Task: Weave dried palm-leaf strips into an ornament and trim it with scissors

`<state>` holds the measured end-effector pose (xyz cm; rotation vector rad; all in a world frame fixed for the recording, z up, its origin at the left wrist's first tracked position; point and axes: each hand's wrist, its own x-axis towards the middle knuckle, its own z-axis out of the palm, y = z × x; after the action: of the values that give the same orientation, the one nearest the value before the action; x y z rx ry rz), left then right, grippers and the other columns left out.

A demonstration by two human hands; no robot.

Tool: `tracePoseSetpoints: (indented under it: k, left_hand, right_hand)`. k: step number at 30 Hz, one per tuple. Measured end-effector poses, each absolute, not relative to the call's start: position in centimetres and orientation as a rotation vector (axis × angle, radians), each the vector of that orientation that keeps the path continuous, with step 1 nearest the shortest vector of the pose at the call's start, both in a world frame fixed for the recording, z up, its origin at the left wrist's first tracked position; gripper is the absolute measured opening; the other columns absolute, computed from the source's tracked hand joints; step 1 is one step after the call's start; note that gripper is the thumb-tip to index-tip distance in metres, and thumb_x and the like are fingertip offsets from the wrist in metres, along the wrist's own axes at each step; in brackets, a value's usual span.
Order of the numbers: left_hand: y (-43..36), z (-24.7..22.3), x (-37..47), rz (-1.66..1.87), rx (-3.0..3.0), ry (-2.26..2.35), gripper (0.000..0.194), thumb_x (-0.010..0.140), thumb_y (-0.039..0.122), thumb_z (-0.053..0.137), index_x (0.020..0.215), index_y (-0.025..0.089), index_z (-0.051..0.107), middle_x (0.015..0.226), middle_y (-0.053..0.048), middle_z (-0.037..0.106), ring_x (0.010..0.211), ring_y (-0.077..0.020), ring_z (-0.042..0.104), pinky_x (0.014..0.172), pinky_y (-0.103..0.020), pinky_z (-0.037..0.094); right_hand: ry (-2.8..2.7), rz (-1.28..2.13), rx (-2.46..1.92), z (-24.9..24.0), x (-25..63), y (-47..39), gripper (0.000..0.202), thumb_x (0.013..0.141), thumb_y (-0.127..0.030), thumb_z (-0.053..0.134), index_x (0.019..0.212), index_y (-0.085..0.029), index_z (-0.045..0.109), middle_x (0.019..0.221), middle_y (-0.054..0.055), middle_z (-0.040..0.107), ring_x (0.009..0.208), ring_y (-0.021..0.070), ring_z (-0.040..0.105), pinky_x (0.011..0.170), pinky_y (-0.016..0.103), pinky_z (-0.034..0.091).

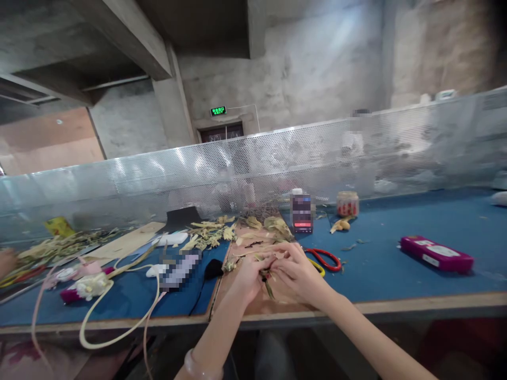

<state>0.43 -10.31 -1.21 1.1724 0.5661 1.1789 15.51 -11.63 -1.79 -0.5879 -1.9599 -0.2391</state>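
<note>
Hands meet over a brown panel (pixel 229 301) set into the blue worktop (pixel 380 237), close to its front edge. The left hand (pixel 253 272) and the right hand (pixel 295 269) have their fingers drawn in and touching, both pinching a small dried sprig (pixel 270 290); its leafy end hangs below the fingertips, and the rest is hidden by them. A pale bracelet (pixel 194 364) circles the left wrist.

Just beyond the fingers, broad dried leaves (pixel 277 227) lie toward the worktop's back edge, with more pale dried leaves (pixel 209 232) heaped to their left. Just right of the right hand sit a red loop handle (pixel 339 265) and a yellow loop handle (pixel 321 271); I can't tell whether they belong to one tool. Behind these a phone (pixel 302 214) stands upright, and a clear jar (pixel 347 206) with red inside is near the back edge. Toward the right end rests a purple case (pixel 435 256), well apart from the hands.

On the left half, a pale cord (pixel 89 345) loops over the front edge. Another person's hand (pixel 7 263), blurred, shows at the far left. A perforated metal screen (pixel 158 171) runs along the back edge.
</note>
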Motion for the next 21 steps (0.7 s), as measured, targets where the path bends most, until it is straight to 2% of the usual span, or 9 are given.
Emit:
tracePoseSetpoints:
  k: [5, 8, 11, 17, 21]
  left_hand:
    - [-10.3, -1.0, 0.6, 1.209, 1.164, 0.585, 0.013, 0.06, 0.016, 0.072, 0.073, 0.011, 0.069, 0.07, -0.006, 0.066, 0.057, -0.0107, 0.053, 0.053, -0.021, 0.036]
    - [-10.4, -0.9, 0.6, 1.19, 1.115, 0.583, 0.015, 0.06, 0.015, 0.072, 0.074, 0.011, 0.069, 0.072, -0.006, 0.066, 0.058, -0.0109, 0.054, 0.052, -0.021, 0.036]
    - [-10.3, -1.1, 0.4, 1.16, 1.078, 0.557, 0.014, 0.063, 0.016, 0.071, 0.076, 0.012, 0.068, 0.075, -0.006, 0.066, 0.059, -0.0099, 0.055, 0.054, -0.021, 0.038]
    - [-10.1, -1.3, 0.4, 1.13, 1.067, 0.559, 0.015, 0.062, 0.017, 0.072, 0.075, 0.011, 0.068, 0.07, -0.005, 0.065, 0.056, -0.0085, 0.053, 0.054, -0.021, 0.038]
    - [-10.2, -1.1, 0.7, 1.108, 1.161, 0.532, 0.01, 0.062, 0.016, 0.07, 0.07, 0.011, 0.067, 0.065, -0.003, 0.063, 0.052, -0.0078, 0.05, 0.05, -0.02, 0.034]
  right_hand:
    - [-1.965, -0.186, -0.587, -1.7, 15.7, -11.7, 0.007, 0.081, -0.016, 0.053, 0.087, -0.019, 0.056, 0.108, 0.008, 0.054, 0.101, 0.0204, 0.046, 0.084, 0.039, 0.044]
    - [-1.995, -0.296, -0.599, -2.2, 15.7, -11.4, 0.016, 0.079, -0.017, 0.057, 0.095, -0.019, 0.056, 0.111, 0.01, 0.053, 0.104, 0.0222, 0.045, 0.087, 0.042, 0.042]
    - [-1.957, -0.346, -0.607, -2.7, 15.5, -11.1, 0.018, 0.08, -0.012, 0.053, 0.097, -0.019, 0.058, 0.111, 0.01, 0.054, 0.103, 0.0214, 0.045, 0.086, 0.04, 0.043]
    - [-1.935, -0.373, -0.55, -2.3, 15.5, -11.2, 0.015, 0.081, -0.012, 0.052, 0.083, -0.021, 0.064, 0.111, 0.009, 0.055, 0.099, 0.0204, 0.048, 0.082, 0.04, 0.045]
    - [-2.02, -0.164, -0.495, -1.9, 15.8, -11.4, 0.018, 0.082, -0.009, 0.049, 0.08, -0.02, 0.063, 0.11, 0.007, 0.058, 0.102, 0.0178, 0.051, 0.086, 0.037, 0.045]
